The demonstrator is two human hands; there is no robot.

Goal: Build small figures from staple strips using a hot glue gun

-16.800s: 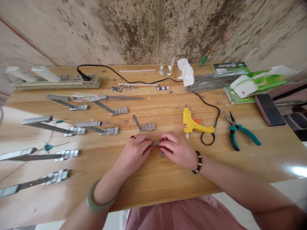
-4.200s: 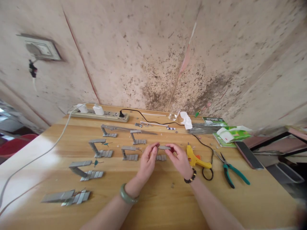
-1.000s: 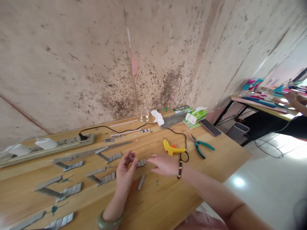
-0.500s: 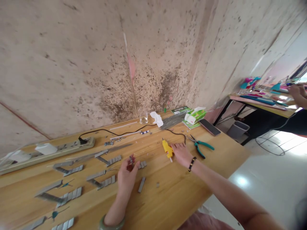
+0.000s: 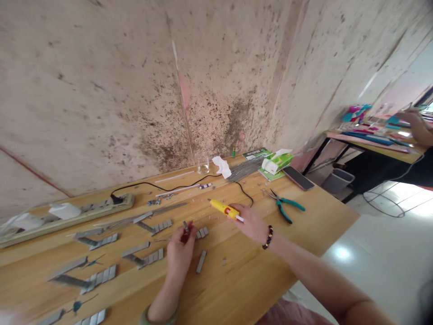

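My right hand (image 5: 249,222) is closed round the handle of a yellow hot glue gun (image 5: 221,208), its nozzle pointing left and a white glue stick (image 5: 240,218) showing at the back. In my left hand (image 5: 181,241) a small grey piece (image 5: 186,227) is pinched between thumb and fingers; its exact kind is too small to make out. Just right of that hand lies a short row of grey strips (image 5: 202,233). A single grey strip (image 5: 201,262) rests nearer to me. Several bent grey strip pieces (image 5: 144,259) stand on the table to the left.
Teal-handled pliers (image 5: 287,204) lie right of the glue gun. Behind are a glass (image 5: 203,168), a crumpled tissue (image 5: 222,167), thin grey wires (image 5: 246,169), a tissue pack (image 5: 277,161) and a phone (image 5: 298,178). A power strip (image 5: 101,207) runs along the wall. Another person's hand (image 5: 414,122) is at the far-right table.
My right hand has taken hold of the glue gun, which has turned and come up with its nozzle toward the left. My left hand has barely moved.
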